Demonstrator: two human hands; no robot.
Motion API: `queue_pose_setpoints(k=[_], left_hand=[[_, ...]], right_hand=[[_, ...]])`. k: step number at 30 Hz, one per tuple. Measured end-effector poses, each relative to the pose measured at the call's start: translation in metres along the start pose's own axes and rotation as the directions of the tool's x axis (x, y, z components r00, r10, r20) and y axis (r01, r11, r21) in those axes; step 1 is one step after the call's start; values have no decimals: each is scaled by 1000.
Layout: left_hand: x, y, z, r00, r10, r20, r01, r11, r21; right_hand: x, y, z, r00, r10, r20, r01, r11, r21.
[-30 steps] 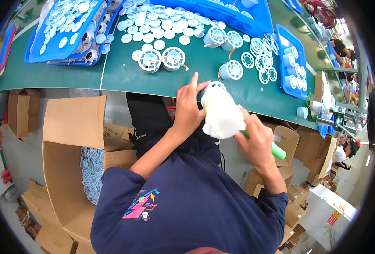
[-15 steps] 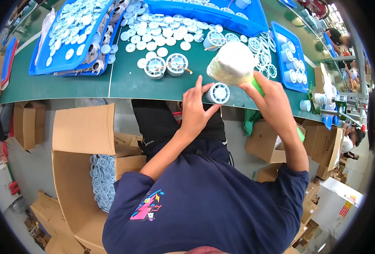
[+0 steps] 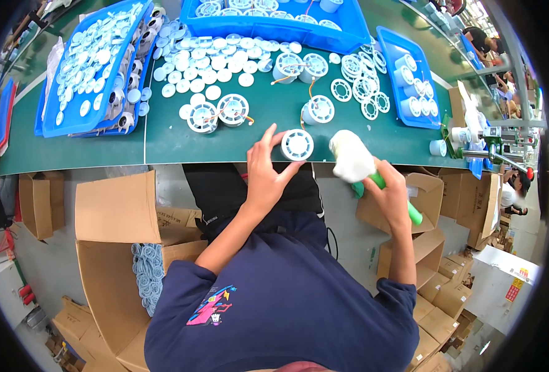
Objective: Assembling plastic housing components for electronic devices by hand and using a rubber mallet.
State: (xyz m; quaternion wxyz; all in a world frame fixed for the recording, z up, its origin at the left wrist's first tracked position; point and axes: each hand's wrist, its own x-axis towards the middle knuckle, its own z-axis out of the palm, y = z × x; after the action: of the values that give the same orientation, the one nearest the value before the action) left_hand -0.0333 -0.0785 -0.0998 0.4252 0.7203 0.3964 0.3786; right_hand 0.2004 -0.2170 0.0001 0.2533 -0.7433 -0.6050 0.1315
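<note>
At the near edge of the green table, my left hand has its thumb and fingers around a round pale-blue plastic housing with a slotted white top. My right hand grips the green handle of a mallet, whose head is wrapped in white material. The mallet head hangs to the right of the housing, apart from it. Just beyond stands another housing with an orange wire. A pair of wired housings sits left of my left hand, and another pair farther back.
Loose slotted rings lie at the right, before a blue tray of housings. Many small pale discs cover the back middle. Stacked blue trays stand left; a blue bin stands behind. An open carton of blue parts sits on the floor.
The mallet has come down and toward me, and the housing beyond is now uncovered. My left hand still holds the near housing. The whole view has shifted slightly.
</note>
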Motion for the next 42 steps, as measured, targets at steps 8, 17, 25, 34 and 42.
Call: queue_pose_setpoints(k=[8,17,25,34,42], left_hand=[[3,9,-1,993,-106,-58,88,961,-264],[22,40,23,953,286,-98,-285,958,26],[46,24,65,913,400,-75,-399,916,34],[39,27,67,964,267,21,-268,961,75],[45,24,63,981,136,-137,-140,990,-19]], right_hand=[[29,39,48,975,-172,-142,153,979,-133],[31,-19,55,960,-32,-280,154,891,427],[64,-15,81,918,38,-396,168,864,474],[25,107,20,453,461,-764,-292,886,361],[10,171,-4,512,500,-698,-614,782,110]])
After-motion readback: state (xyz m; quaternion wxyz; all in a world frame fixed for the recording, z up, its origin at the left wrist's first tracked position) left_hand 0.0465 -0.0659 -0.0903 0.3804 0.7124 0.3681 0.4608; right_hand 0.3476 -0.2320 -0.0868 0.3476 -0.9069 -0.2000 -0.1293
